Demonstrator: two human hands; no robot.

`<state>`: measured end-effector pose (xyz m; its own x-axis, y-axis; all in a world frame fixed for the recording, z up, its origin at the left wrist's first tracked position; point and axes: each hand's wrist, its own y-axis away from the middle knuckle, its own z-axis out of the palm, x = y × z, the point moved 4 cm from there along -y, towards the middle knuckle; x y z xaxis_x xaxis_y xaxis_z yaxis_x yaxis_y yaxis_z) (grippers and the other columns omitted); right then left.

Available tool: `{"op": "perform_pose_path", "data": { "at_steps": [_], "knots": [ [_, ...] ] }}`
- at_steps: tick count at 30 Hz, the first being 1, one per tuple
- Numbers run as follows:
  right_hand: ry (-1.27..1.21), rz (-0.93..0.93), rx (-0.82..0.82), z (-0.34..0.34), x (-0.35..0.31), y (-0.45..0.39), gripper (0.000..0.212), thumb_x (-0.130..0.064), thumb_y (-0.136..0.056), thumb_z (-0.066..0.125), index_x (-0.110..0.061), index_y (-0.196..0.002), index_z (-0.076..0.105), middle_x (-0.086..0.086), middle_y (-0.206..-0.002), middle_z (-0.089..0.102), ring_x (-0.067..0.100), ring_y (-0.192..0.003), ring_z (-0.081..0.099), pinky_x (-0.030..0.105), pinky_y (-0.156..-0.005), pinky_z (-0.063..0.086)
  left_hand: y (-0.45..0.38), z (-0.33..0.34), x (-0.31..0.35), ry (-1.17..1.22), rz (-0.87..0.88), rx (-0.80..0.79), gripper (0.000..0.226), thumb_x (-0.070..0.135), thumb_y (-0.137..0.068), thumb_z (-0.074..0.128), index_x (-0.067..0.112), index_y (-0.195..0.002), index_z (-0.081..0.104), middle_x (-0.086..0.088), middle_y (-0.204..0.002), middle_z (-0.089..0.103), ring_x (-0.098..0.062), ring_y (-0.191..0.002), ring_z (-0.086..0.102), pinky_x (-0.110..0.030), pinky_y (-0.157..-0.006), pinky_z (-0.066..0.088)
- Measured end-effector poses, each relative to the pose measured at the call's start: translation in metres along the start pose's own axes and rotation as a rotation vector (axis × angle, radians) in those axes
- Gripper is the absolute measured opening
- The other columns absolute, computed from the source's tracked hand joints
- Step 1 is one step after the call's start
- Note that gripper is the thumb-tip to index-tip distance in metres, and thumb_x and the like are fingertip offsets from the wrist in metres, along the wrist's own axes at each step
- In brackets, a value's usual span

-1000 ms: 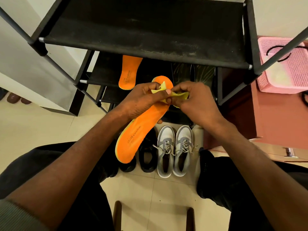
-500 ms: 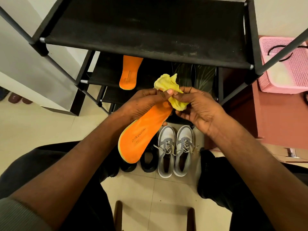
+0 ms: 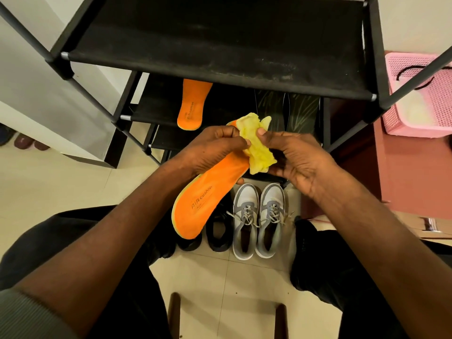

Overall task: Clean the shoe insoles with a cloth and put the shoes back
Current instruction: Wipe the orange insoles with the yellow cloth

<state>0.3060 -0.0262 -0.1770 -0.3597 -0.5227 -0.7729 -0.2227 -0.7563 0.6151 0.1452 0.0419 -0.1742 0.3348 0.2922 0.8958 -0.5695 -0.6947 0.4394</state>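
Above the shoes [image 3: 258, 216], both hands [image 3: 300, 162] pinch the cloth [image 3: 256, 145] against an "AIR cushion" insole [image 3: 208, 192].

pink basket [image 3: 430, 99], tiled floor [image 3: 61, 182]

A black metal-framed shoe rack with fabric shelves [image 3: 215, 42] stood on a pale tiled floor [image 3: 49, 187]. An orange foam insole [image 3: 193, 104] lay on its second shelf. On the floor before the rack sat a pair of grey-and-white laced sneakers [image 3: 258, 216], with a pair of black shoes [image 3: 217, 233] just beside them.
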Motion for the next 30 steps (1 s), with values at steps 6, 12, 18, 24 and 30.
{"op": "perform_pose_path", "data": {
  "at_steps": [6,12,18,24,30],
  "knots": [
    [-0.005,-0.008,0.023,-0.005,-0.004,-0.005,0.023,-0.008,-0.086,0.081,-0.002,-0.107,0.074,0.015,-0.100,0.079,0.030,-0.097,0.078,0.039,-0.069,0.065,-0.006,-0.006,-0.005,-0.034,0.026,0.032,0.017,0.017,-0.094,0.069,0.009,-0.081,0.064,-0.009,-0.089,0.067,-0.020,-0.085,0.067,-0.041,-0.075,0.059],
    [0.042,0.026,-0.136,0.001,-0.005,0.001,0.042,-0.018,-0.078,0.083,-0.001,-0.114,0.072,0.015,-0.109,0.078,0.027,-0.101,0.077,0.046,-0.085,0.064,-0.007,-0.004,-0.004,-0.019,0.014,0.017,0.012,0.016,-0.096,0.068,0.008,-0.089,0.064,-0.015,-0.096,0.069,-0.022,-0.085,0.067,-0.041,-0.078,0.057],
    [-0.082,0.065,-0.080,-0.003,-0.004,-0.003,0.040,0.001,-0.079,0.078,0.002,-0.119,0.072,0.018,-0.110,0.078,0.029,-0.101,0.077,0.041,-0.081,0.065,-0.004,-0.005,-0.003,-0.018,0.007,0.016,0.034,0.014,-0.095,0.068,-0.009,-0.119,0.062,-0.021,-0.120,0.069,-0.026,-0.104,0.071,-0.038,-0.086,0.061],
    [-0.083,-0.009,-0.080,-0.003,-0.011,0.000,0.032,-0.002,-0.083,0.079,-0.001,-0.113,0.071,0.017,-0.105,0.079,0.026,-0.092,0.078,0.038,-0.075,0.066,-0.007,-0.007,-0.003,0.204,-0.005,0.034,0.039,0.025,-0.097,0.067,0.009,-0.132,0.057,-0.014,-0.131,0.064,-0.032,-0.112,0.069,-0.045,-0.071,0.062],
    [0.105,-0.115,-0.053,0.008,-0.007,0.004,0.035,-0.001,-0.082,0.082,-0.015,-0.098,0.054,0.014,-0.101,0.070,0.025,-0.078,0.073,0.033,-0.056,0.060,-0.008,0.004,-0.003,0.501,-0.147,-0.012,0.042,0.043,-0.097,0.058,0.009,-0.121,0.052,-0.024,-0.120,0.057,-0.035,-0.096,0.066,-0.049,-0.070,0.059]
  ]
}}
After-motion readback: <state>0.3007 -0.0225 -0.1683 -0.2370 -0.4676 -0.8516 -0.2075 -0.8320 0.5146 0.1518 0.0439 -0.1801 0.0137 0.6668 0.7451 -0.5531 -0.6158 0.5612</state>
